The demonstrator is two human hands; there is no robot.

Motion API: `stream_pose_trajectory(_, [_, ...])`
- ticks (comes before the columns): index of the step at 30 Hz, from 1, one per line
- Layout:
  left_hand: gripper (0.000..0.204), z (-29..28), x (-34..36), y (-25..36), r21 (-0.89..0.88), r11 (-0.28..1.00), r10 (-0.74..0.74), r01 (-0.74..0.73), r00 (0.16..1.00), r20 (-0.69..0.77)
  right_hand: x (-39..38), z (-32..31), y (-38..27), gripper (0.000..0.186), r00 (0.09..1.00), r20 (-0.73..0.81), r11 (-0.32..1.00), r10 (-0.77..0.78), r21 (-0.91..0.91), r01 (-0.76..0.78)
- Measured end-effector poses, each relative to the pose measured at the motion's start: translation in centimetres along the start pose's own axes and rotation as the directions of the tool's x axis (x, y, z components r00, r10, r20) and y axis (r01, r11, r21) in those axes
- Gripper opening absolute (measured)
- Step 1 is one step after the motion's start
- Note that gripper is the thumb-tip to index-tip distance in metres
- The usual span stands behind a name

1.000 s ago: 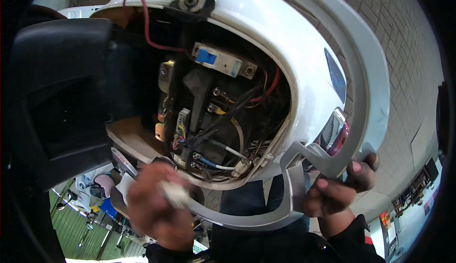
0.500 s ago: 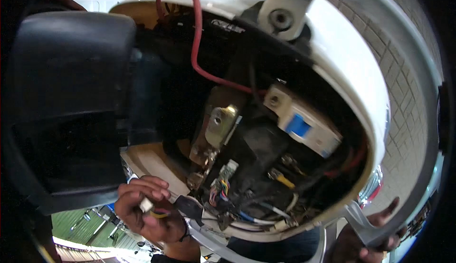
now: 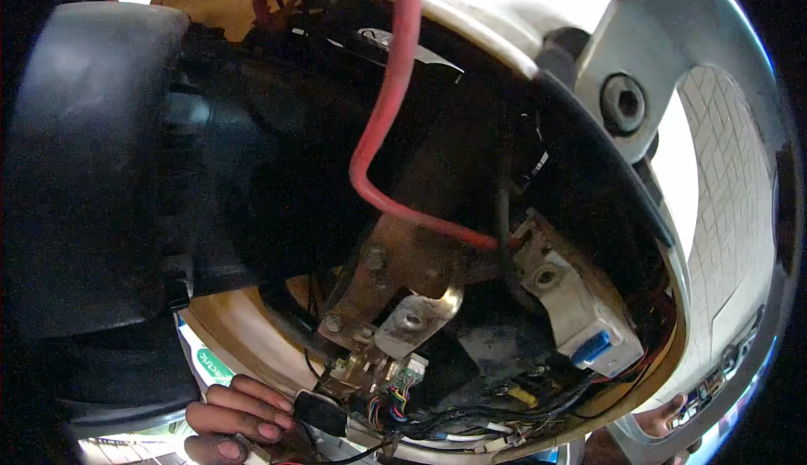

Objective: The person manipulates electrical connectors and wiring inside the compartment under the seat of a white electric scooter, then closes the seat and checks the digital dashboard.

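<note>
The left hand point(image 3: 244, 419) is staying at the lower edge, lower left, with its fingers bent and its thumb nearly closing against them. It is holding a small pale connector point(image 3: 254, 451), which is sitting below the left lower rim of the opening. Only the upper part of the connector is showing; this visible edge seems to be slanting down to the right, but I cannot tell its long axis or which way its mouth is pointing. A dark wire point(image 3: 378, 448) is running near it, toward the right. The fingertips are lying just beside a dark pad point(image 3: 319, 412).

The right hand point(image 3: 660, 421) is curling around the lower end of the grey rail point(image 3: 706, 32), at the lower right; the rail is hiding much of it, so I cannot tell how tightly it is gripping. The rail is bowing outward along the right side, its length going from top to bottom.

Inside the opening, the breaker point(image 3: 580, 310) is slanting, its blue switch point(image 3: 593, 349) lying toward the lower right end. A red cable point(image 3: 395, 70) is coming down from above and bending right to the breaker's upper end.
</note>
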State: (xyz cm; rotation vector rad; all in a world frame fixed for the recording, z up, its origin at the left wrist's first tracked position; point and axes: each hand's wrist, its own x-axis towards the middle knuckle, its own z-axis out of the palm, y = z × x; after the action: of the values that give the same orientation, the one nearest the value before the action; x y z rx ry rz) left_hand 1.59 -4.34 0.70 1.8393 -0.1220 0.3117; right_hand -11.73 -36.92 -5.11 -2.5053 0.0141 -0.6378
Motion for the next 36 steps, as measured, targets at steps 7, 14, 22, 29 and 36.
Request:
stream_pose_trajectory(7, [0.028, -4.4, 1.5, -0.7, -0.049, 0.988, -0.114, 0.148, 0.899, 0.423, 0.4, 0.2, -0.1, 0.016, 1.0, 0.025, 1.0, 0.003, 0.003, -0.003])
stream_pose_trajectory(14, [0.026, -5.5, 2.6, -1.0, -0.205, 0.958, -0.059, 0.2, 0.839, 0.541, 0.6, 0.6, 0.0, 0.016, 0.999, 0.041, 1.0, -0.011, 0.017, 0.01])
stream_pose_trajectory(22, [0.057, -13.2, 7.7, -1.6, 0.005, 0.745, -0.137, 0.667, 0.145, 0.98, 0.8, 0.9, 0.1, 0.016, 0.999, 0.039, 1.0, -0.012, 0.023, 0.011])
stream_pose_trajectory(29, [0.048, -10.0, 5.4, -1.1, -0.08, 0.8, -0.273, 0.594, 0.48, 0.834, 0.8, 1.4, 0.6, 0.016, 0.998, 0.045, 0.999, -0.035, 0.007, 0.035])
stream_pose_trajectory(36, [0.041, -5.8, -0.1, -0.4, 0.012, 0.984, -0.168, 0.178, 0.904, 0.393, 0.6, 1.1, 0.4, 0.016, 0.997, 0.032, 0.998, -0.068, 0.01, 0.068])
